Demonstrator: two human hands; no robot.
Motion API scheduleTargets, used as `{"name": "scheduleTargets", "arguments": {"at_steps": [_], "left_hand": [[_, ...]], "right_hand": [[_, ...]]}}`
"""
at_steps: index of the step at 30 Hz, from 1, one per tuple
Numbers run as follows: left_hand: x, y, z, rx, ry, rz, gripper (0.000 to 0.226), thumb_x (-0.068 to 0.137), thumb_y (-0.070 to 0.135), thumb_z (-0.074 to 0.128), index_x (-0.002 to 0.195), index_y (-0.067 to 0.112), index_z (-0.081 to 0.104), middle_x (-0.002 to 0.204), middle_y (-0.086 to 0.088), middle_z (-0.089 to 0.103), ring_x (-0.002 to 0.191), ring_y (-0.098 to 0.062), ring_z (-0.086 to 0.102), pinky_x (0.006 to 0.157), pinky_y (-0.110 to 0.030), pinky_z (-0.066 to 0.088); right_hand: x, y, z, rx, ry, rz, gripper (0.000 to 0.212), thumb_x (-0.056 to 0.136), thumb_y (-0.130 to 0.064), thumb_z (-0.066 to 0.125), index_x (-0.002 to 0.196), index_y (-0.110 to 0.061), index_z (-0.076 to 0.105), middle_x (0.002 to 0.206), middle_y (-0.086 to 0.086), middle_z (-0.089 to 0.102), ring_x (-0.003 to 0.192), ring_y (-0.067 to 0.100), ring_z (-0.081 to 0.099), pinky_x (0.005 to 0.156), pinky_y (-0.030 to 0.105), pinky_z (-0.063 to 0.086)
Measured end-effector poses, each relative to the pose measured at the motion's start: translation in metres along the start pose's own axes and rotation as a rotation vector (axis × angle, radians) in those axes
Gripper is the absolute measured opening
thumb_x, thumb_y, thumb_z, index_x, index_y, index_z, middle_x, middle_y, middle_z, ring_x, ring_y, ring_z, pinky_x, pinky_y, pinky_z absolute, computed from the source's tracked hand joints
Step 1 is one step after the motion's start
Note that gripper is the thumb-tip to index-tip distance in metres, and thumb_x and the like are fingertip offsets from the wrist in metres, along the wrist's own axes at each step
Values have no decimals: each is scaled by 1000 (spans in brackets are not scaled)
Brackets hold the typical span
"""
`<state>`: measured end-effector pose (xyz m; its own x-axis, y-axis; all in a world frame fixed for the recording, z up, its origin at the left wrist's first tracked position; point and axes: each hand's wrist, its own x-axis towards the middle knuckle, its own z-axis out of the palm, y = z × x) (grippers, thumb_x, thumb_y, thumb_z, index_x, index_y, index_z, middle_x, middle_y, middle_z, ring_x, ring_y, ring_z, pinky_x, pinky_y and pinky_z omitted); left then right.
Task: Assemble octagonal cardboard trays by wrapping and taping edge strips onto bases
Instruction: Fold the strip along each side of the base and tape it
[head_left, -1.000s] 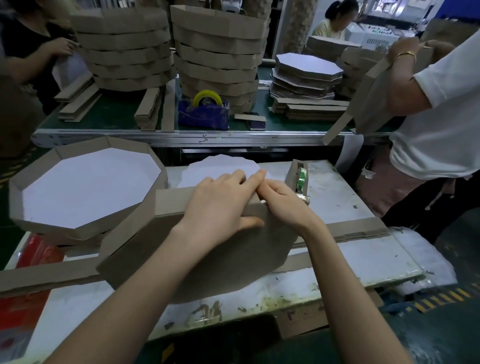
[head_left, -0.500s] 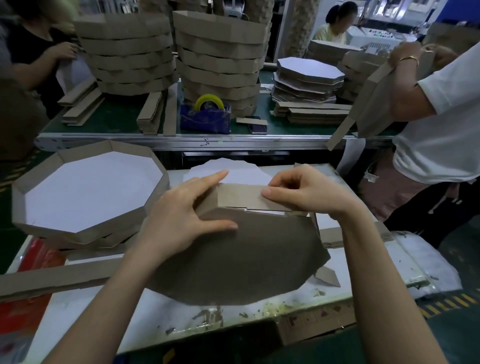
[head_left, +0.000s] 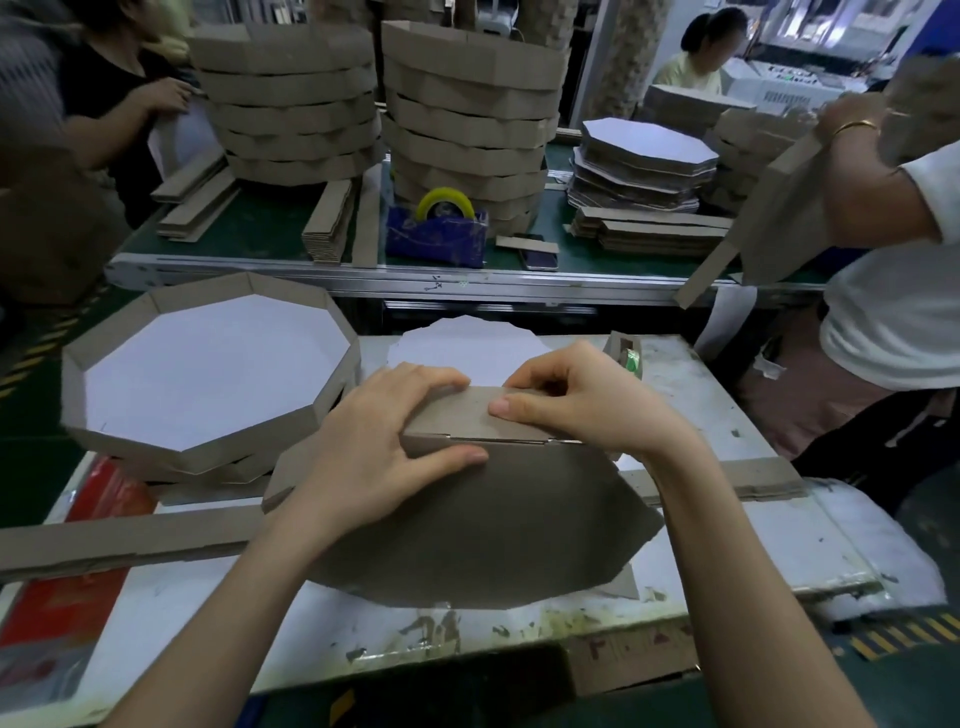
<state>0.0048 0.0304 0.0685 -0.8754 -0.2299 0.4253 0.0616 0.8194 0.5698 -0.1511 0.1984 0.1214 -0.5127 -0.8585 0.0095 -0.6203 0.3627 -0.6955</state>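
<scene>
Sitting in 2 hands — edge strip

Left grip and right grip are bare hands, short-nailed, on bare forearms.

Near table: white top, stained and scuffed, centre frame.
Far bench: green surface, metal front rail, upper frame.
Floor: dark green, yellow-black hazard striping, lower right.

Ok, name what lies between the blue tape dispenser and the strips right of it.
Head view: a short cardboard offcut atop a dark flat item, possibly a phone.
</scene>
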Motion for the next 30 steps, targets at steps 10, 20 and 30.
{"name": "scheduleTargets", "arguments": {"at_steps": [10, 20, 30], "left_hand": [[-5, 3, -1, 15, 55, 15, 58, 76, 69, 55, 120, 32, 64, 118, 16, 57, 112, -4, 50, 91, -27, 43], [-6, -2, -3, -43, 104, 46, 44, 78, 63, 57, 118, 46, 62, 120, 17, 55, 112, -9, 51, 94, -38, 47], [2, 2, -1, -71, 24, 67, 38, 80, 60, 60, 113, 43, 68, 129, 15, 60, 121, -12, 50, 99, -45, 44]], "right_hand": [[-6, 0, 0, 83, 56, 117, 35, 93, -40, 66, 75, -11, 74, 58, -3, 61, 53, 6, 48, 51, 17, 38], [-1, -4, 13, 176, 136, 144, 29, 91, -38, 70, 78, -14, 78, 67, 5, 71, 56, 4, 53, 53, 17, 42], [-7, 7, 1, 179, 70, 202, 26, 89, -42, 70, 81, -18, 79, 62, -8, 68, 51, -1, 55, 47, 10, 39]]}}
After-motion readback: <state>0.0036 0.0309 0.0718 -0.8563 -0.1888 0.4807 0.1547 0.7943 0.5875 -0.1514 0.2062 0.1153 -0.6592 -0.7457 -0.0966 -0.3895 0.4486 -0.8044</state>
